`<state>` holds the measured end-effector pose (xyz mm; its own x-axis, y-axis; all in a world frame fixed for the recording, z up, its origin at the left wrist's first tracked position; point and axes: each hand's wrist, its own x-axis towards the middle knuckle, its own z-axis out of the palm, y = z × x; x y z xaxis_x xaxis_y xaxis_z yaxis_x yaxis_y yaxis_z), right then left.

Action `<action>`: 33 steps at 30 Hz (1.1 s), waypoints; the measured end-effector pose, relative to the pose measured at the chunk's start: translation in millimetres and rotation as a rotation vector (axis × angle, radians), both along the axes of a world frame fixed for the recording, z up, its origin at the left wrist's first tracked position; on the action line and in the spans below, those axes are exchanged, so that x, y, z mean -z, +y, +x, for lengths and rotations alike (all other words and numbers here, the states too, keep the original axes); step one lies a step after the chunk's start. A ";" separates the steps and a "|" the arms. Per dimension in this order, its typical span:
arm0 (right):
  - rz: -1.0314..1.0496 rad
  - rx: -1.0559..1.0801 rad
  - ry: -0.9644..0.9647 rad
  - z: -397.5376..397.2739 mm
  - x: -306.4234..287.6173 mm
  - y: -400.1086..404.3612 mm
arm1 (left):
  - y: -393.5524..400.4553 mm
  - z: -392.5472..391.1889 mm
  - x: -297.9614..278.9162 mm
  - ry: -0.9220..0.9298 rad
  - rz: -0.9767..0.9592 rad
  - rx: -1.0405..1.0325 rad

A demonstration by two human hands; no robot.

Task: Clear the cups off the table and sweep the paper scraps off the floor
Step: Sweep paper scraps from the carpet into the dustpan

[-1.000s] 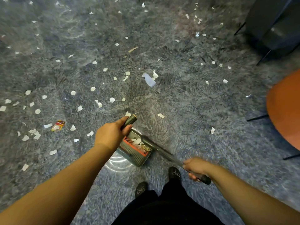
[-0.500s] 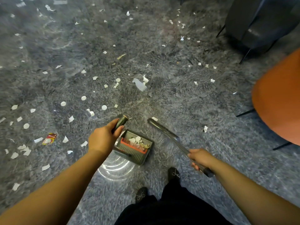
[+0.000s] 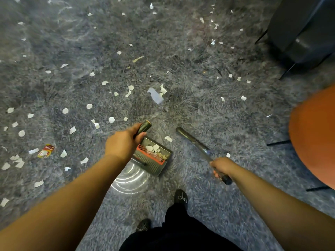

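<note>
Fingers: left hand [image 3: 125, 142] grips dustpan handle [image 3: 145, 126] | right hand [image 3: 222, 166] grips broom handle [image 3: 194, 142]

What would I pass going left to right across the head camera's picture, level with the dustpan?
Red wrapper → left hand → dustpan → broom handle → right hand → orange chair.

Carpet [image 3: 226, 115]: shaggy grey pile, matt, rough. Scraps [image 3: 155, 96]: thin white paper, matt. Dustpan [image 3: 155, 164]: dull grey plastic, orange plastic comb [image 3: 150, 154]. Broom handle [image 3: 194, 142]: glossy metal shaft, black matt grip. Chair seat [image 3: 315, 134]: smooth orange plastic.
</note>
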<state>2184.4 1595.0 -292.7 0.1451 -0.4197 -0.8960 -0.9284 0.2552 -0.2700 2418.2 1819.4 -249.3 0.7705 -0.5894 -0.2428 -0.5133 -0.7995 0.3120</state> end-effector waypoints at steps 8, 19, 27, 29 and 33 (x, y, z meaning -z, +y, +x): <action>0.095 -0.136 0.083 20.7 22.2 -20.6 | -18.5 10.1 -3.3 -0.072 -0.011 -0.009; 0.196 -0.146 -0.035 18.1 -4.7 -20.6 | -45.3 9.1 -6.3 -0.091 0.046 -0.017; 0.105 -0.129 -0.050 0.4 1.3 -38.8 | -49.8 3.2 -9.5 -0.130 0.047 -0.004; 0.083 -0.140 -0.021 1.4 9.3 -38.7 | -48.4 0.1 -9.6 -0.124 0.041 -0.004; 0.072 -0.226 0.025 4.9 20.7 -24.8 | -42.1 0.3 -6.4 -0.115 0.056 -0.005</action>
<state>2189.3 1570.2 -313.4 0.2058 -0.3144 -0.9267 -0.9702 0.0582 -0.2352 2418.5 1777.3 -243.0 0.7980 -0.5736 -0.1851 -0.5392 -0.8166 0.2061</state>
